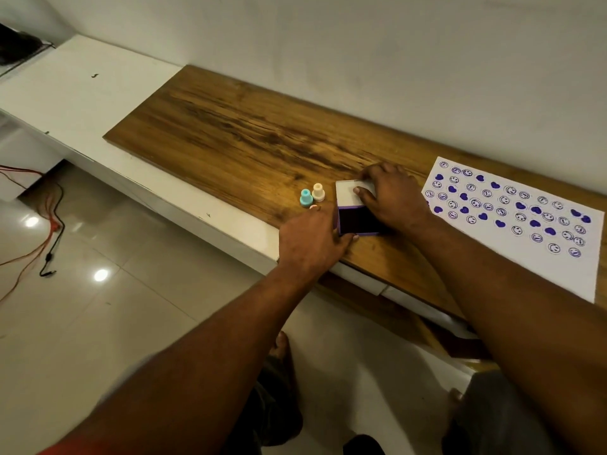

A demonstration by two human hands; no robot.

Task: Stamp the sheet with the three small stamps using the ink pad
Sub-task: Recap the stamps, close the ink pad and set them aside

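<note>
Wood-grain board [249, 126] laid on a white ledge [98, 103] against a pale wall serves as the work surface; tiled floor and loose cables [49, 224] lie below at the left.

The ink pad [358, 220] sits open near the board's front edge, dark inked face up, its white lid [349, 193] hinged back on the far side. The left hand [312, 241] rests against the pad's near-left corner, fingers curled loosely at the case wall, bracing it rather than gripping. The right hand [391, 195] lies over the lid, thumb pressed on the white panel and fingers spread across its far edge; it holds nothing else.

A teal stamp [306, 197] and a cream stamp [318, 191] stand upright just left of the pad. A third stamp [313, 207] shows only as a small pale tip beside the left hand.

The sheet [512, 218] lies to the right, apart from the pad, densely printed with purple smileys and hearts; stamping appears largely done.

Judgement: the lid is being handled, probably for closing. Keep the base pinned with the left hand, swing the lid squarely, and keep fingertips clear of the inked face to avoid smudging the sheet.
</note>
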